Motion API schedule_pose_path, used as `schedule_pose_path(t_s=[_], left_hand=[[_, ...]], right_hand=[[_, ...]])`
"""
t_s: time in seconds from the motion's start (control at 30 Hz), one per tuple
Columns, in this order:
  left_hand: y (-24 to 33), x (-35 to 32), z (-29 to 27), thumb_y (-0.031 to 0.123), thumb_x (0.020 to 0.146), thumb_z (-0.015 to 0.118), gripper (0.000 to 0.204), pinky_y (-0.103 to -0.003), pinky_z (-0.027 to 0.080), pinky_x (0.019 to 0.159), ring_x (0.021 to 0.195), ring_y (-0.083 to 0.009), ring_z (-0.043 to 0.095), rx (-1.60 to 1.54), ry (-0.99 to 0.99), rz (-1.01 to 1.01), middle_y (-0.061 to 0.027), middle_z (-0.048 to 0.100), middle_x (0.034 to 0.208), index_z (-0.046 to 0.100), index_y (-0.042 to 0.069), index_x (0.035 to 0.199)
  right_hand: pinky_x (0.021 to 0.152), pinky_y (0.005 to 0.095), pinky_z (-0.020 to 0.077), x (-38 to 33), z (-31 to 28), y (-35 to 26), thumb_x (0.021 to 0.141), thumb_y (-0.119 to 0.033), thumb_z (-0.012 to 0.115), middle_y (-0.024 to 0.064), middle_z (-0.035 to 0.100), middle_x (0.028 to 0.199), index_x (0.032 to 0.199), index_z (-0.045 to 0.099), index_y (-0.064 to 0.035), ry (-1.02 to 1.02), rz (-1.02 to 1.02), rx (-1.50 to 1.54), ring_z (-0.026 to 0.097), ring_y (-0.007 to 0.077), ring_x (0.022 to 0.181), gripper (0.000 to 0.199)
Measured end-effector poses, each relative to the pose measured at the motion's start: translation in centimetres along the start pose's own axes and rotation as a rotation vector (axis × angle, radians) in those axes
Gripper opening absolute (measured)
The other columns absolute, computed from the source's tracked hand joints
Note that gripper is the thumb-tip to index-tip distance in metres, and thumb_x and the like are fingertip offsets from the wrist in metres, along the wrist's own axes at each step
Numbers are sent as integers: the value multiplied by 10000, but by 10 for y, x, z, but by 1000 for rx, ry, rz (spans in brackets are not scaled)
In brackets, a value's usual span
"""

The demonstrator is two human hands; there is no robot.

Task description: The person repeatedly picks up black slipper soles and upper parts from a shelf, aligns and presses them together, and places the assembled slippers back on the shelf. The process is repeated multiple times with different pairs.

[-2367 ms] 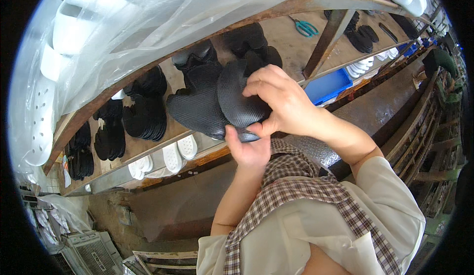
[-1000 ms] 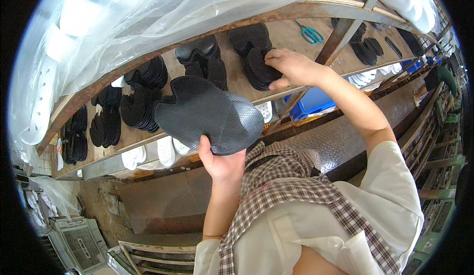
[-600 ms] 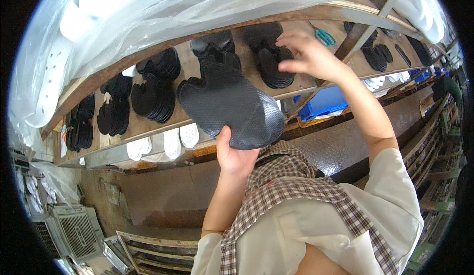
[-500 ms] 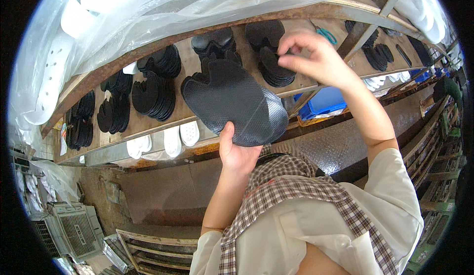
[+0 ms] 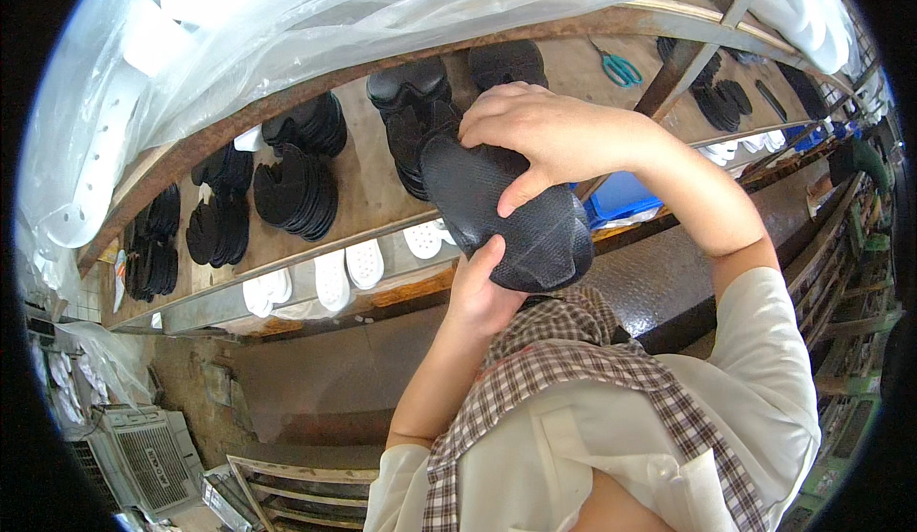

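Observation:
A black, finely textured shoe-sole piece (image 5: 544,236) is held in front of me, its rounded near end glossy and creased. Beneath its near left edge is my left hand (image 5: 485,293), closed on it with the thumb on top. My right hand (image 5: 559,140) reaches over its far end, fingers curled round the far edge and thumb lying on the surface. Whether it is one layer or several cannot be made out. Just beyond, a stack of black pieces (image 5: 406,150) is partly covered by it. Another black stack (image 5: 506,62) lies behind my right hand.
More stacks of black cut pieces (image 5: 294,198) line the wooden shelf (image 5: 368,183). Teal-handled scissors (image 5: 621,69) lie to the right. White clogs (image 5: 331,279) sit below, near a blue bin (image 5: 621,198). A metal post (image 5: 678,78) and clear plastic sheeting (image 5: 382,7) border the shelf.
My right hand has come from the stack on the right down onto the held sole piece and grips its far end. The piece has turned and shifted slightly right in my left hand.

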State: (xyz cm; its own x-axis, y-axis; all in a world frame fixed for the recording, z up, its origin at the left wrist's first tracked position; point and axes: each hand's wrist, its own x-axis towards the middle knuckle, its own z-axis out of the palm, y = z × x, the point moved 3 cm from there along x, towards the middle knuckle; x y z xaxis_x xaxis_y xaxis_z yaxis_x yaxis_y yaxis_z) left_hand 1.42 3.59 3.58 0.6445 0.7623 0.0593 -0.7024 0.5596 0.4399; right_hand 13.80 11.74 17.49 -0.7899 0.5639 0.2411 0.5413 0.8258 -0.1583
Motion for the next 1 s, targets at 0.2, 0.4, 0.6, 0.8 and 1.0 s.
schedule_pose_path(t_s=[0.2,0.4,0.6,0.8,1.0], left_hand=[[-5,0,7,540,930,460,737,-479,320,1082,1329,-289,381,-120,27,-40,-112,364,1458,241,69,1452],[2,-4,1,516,970,359,644,-491,319,1077,1321,-295,390,-172,-16,-23,-111,410,1431,312,68,1430],[7,-10,-6,537,970,293,654,-525,269,1113,1329,-342,377,-144,103,21,-128,380,1459,302,85,1443],[11,-21,-4,551,959,316,665,-534,260,1114,1336,-336,372,-176,92,19,-124,382,1460,312,92,1441],[16,-35,-5,578,953,308,696,-526,288,1103,1337,-332,373,-178,94,-27,-118,377,1461,286,91,1450]], right_hand=[[778,409,438,3,-16,-1,606,-352,819,125,590,939,898,549,-18,-18,56,-28,531,319,941,520],[550,278,375,-23,-22,33,690,-318,821,-1,565,680,734,573,-63,185,603,664,488,101,632,358],[715,297,531,-70,5,68,809,-233,754,75,640,959,946,590,-40,1020,928,1343,631,165,837,288],[651,261,527,-91,30,117,837,-148,678,64,619,946,946,604,-53,1238,1194,1484,603,161,871,162],[626,277,595,-39,57,154,882,-56,604,104,608,866,908,586,28,1309,1135,1531,617,191,759,91]])
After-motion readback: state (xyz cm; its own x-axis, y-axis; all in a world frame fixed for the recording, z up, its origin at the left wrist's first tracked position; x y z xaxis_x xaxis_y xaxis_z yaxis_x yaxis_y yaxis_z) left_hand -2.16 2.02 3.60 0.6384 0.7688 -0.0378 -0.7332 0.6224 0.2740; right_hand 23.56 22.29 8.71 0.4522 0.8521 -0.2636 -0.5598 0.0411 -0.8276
